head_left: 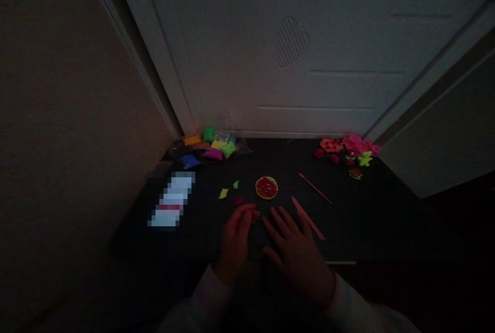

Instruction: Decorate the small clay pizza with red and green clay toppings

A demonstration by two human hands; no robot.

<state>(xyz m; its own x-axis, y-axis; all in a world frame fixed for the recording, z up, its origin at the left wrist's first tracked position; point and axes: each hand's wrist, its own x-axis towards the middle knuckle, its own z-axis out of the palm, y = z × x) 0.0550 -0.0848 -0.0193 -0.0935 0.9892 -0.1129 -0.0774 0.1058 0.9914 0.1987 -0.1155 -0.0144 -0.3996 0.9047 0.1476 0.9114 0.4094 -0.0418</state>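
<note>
My left hand (235,237) is at the near edge of the dark table, fingers curled in and thumb near the index finger; whatever it may hold is hidden. Flat beside it lies my right hand (296,250), palm down with fingers spread. Just beyond both hands sits a small round yellow-rimmed clay disc (266,188), its top red with green specks. A dark pink clay bit (239,202) is close to my left fingertips. Further out are a yellow clay piece (223,194) and a green one (236,184). Near my right fingers rests a pink flat clay knife (308,218).
A thin pink stick tool (315,188) lies at the right. Colourful clay packets (212,147) are piled at the back left, above a blurred bright screen-like rectangle (172,200). Pink, red and green clay figures (353,147) stand back right. A white panel (270,75) rises behind the table.
</note>
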